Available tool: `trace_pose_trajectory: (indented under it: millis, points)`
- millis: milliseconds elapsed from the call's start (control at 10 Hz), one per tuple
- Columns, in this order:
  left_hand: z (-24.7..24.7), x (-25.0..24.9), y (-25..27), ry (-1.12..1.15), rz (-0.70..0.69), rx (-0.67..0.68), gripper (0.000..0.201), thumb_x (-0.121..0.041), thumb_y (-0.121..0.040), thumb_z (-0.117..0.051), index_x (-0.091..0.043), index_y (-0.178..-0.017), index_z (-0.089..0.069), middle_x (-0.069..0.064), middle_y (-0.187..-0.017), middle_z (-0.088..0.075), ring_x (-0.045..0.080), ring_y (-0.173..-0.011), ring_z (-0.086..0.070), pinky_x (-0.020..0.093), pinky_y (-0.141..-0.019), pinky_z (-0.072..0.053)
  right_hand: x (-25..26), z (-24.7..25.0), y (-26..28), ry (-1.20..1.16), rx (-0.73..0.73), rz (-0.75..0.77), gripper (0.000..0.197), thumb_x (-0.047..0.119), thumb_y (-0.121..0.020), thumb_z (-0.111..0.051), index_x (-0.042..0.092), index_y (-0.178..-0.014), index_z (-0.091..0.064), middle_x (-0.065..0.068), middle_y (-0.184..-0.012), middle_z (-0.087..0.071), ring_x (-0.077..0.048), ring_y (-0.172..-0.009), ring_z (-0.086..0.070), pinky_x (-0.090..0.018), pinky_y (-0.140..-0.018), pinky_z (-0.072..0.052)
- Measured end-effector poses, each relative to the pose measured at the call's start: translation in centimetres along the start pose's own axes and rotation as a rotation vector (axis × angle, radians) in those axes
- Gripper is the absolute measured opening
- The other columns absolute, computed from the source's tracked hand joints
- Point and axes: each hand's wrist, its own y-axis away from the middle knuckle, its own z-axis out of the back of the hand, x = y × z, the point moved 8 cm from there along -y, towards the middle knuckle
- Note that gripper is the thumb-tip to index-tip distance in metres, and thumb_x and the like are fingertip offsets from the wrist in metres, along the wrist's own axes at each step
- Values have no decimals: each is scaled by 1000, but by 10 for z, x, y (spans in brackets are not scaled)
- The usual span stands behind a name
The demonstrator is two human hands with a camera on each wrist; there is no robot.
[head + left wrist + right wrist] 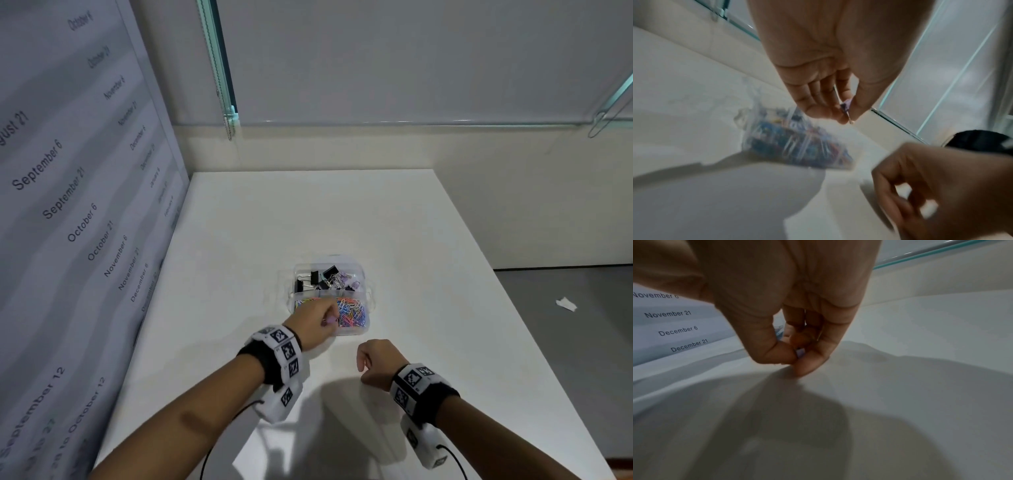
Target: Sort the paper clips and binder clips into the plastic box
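A clear plastic box sits mid-table. Its far compartment holds black and lilac binder clips; its near compartment holds coloured paper clips. My left hand hovers over the box's near left corner and pinches a lilac binder clip between thumb and fingers. The left wrist view shows that clip in the left hand, with the blurred box below. My right hand is curled low at the table, in front of the box. In the right wrist view the right hand pinches a small lilac clip.
The white table runs to a wall at the back. A banner printed with dates stands along the left edge. A scrap of white paper lies on the grey floor to the right.
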Motion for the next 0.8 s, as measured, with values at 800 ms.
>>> trace_pose_trajectory:
  millis: [800]
  points:
    - [69,64,0,-90,240,-279,29,-10,-98,-37,-10,-117,-59,8,-105,-46,17,-87,-49,19,-81,-37,22,152,-36,-306,-582,60,29,-6,-76,-47,20,-71,-59,-2,-82,-56,-17,-72,-49,-20,-60,-35]
